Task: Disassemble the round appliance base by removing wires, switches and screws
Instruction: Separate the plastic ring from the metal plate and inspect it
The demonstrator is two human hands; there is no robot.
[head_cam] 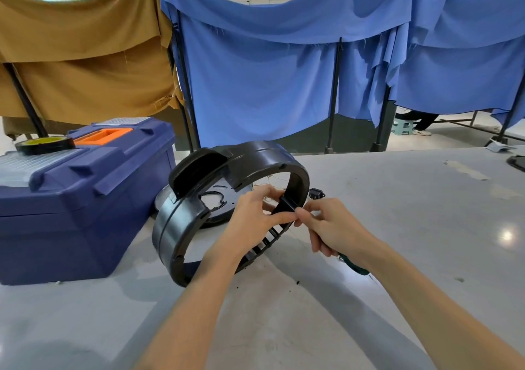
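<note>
The round appliance base (181, 222), a black plastic ring, stands tilted on its edge on the grey table (397, 213). My left hand (252, 213) grips the ring's right rim from inside. My right hand (332, 227) pinches the same rim from outside and also holds a green-handled tool (355, 266) against its palm. A black socket part (316, 193) with thin wires lies just behind the ring. A round metal plate (218, 199) lies flat on the table behind the ring.
A blue toolbox (71, 199) with an orange handle stands at the left, with a roll of black tape (44, 144) on its lid. Blue and brown cloths hang on frames behind the table. A dark object (517, 162) shows at the right edge.
</note>
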